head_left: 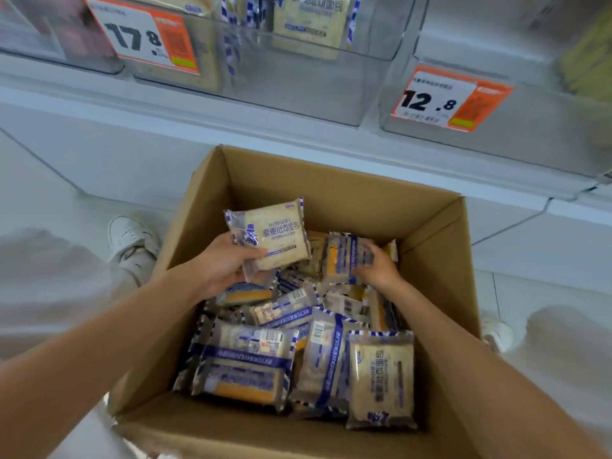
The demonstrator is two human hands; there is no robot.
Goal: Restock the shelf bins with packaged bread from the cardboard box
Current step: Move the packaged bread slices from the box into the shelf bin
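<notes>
Cardboard box [331,180], seen from the head camera, stands open on the floor just below the shelf. It holds a jumbled heap of loose packets [245,366] covering its whole bottom, so I judge that most of the restocking is left to do.

The left hand [222,263] grips a lifted packet [275,230] by its lower corner, thumb on the printed face and fingers curled behind, and holds it clear above the heap. The right hand [377,270] is down among the bread at the far side of the box. Its fingers are curled over a second packet [344,256] that stands on edge, though blur hides how firm that hold is.

Above, the clear bin [298,87] behind the 17.8 price tag [142,38] already has a few packets of the same kind standing at its back, with bare room in front. The right-hand bin [530,134] carries a 12.8 tag, and its contents are too blurred to tell. A white shoe [132,240] rests left of the box.

Each packet is a flat, squarish slab of pale bread in clear film, with blue-and-white checked edges, a blue band and a barcode on the back. It looks soft and easily squashed
</notes>
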